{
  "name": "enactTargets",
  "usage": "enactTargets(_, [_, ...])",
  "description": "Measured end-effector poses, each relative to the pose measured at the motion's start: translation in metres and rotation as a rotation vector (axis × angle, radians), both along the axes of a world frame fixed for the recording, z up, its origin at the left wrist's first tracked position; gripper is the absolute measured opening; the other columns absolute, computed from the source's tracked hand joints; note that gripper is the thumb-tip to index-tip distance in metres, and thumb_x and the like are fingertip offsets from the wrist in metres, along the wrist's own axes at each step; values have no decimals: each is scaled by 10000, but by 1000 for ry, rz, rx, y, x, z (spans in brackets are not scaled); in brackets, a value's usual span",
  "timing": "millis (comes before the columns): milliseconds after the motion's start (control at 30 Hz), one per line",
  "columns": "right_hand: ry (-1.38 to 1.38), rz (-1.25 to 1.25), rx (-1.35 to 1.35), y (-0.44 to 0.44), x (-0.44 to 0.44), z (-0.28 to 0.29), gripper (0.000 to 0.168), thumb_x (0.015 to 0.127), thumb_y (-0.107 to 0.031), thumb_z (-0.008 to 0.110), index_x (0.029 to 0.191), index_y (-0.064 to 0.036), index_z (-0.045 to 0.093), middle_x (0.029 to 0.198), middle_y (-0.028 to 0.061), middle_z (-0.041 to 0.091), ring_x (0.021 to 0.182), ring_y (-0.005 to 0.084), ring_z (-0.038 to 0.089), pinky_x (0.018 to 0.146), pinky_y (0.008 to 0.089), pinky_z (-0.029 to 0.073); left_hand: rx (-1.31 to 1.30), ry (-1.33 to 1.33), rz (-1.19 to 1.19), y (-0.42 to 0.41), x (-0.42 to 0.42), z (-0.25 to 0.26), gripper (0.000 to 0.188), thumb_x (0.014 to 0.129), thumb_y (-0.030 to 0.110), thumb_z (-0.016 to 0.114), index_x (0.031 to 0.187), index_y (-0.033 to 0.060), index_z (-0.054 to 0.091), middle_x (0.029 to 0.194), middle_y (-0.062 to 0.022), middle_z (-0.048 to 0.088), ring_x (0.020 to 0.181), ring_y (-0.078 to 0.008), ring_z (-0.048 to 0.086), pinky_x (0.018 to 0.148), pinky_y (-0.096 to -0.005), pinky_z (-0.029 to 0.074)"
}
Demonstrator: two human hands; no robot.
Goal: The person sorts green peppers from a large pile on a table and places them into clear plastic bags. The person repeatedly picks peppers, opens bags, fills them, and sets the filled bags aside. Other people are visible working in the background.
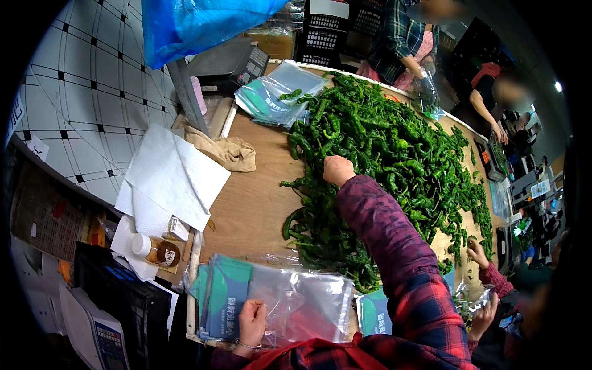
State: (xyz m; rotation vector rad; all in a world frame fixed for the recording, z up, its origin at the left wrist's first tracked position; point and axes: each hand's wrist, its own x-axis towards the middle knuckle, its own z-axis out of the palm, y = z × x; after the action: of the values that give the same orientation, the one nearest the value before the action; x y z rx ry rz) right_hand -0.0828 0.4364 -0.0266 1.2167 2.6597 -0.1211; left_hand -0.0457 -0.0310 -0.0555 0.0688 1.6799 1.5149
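Observation:
My right hand (pixel 339 170) reaches out over the left edge of a large heap of green peppers (pixel 370 134) on the wooden table (pixel 240 203). Its fingers are curled, and whether a pepper is inside them cannot be told. My left hand (pixel 252 322), with a bracelet at the wrist, is at the near edge of the table, over a stack of clear plastic bags (pixel 300 300) with printed green and blue ends. Its fingers are bent against the bags; a grip on the plastic cannot be made out.
Further printed bags (pixel 277 95) lie at the table's far left corner, by a black scale (pixel 222 60). Beside the table are white paper sheets (pixel 171 180), a tan cloth (pixel 226 150) and a capped jar (pixel 155 249). Several people stand around the table, one with hands near mine at right.

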Motion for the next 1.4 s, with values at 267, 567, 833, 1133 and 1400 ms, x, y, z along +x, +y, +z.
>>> enactTargets(267, [661,-163,-1052,-11,92,73,256,879,-252,623,814,-4,623,695,111,668,548,135,595,484,269,439,-3,165,-561,-14,-3,2,238,782,61,708,950,20,544,675,53,498,568,-32,417,502,-210,357])
enactTargets(567, [1323,-451,-1165,-152,298,95,142,787,-74,648,900,-23,579,649,6,517,554,96,493,530,239,409,11,-10,-659,-32,-38,43,166,758,-87,554,900,-2,563,796,-22,596,759,-111,622,695,-257,515])
enactTargets(833, [1556,-1006,-1214,-390,498,31,94,770,-63,611,838,-37,551,623,-4,434,557,129,448,546,283,383,-162,206,-827,-11,-61,55,142,757,-91,473,837,-14,562,749,-64,589,556,-129,588,496,-259,468])
enactTargets(1133, [1725,-2292,-573,-766,686,-34,99,810,-213,577,812,-115,568,630,51,586,509,166,536,438,284,391,-150,373,-989,28,-53,60,96,820,77,652,872,-4,655,678,2,587,539,-66,519,486,-221,414])
enactTargets(1400, [1236,-1900,-646,-638,666,-56,207,898,-181,566,817,1,623,709,99,625,537,172,569,479,289,459,-90,358,-690,-7,-86,98,186,899,83,553,1021,10,672,660,34,541,511,-46,490,468,-191,393])
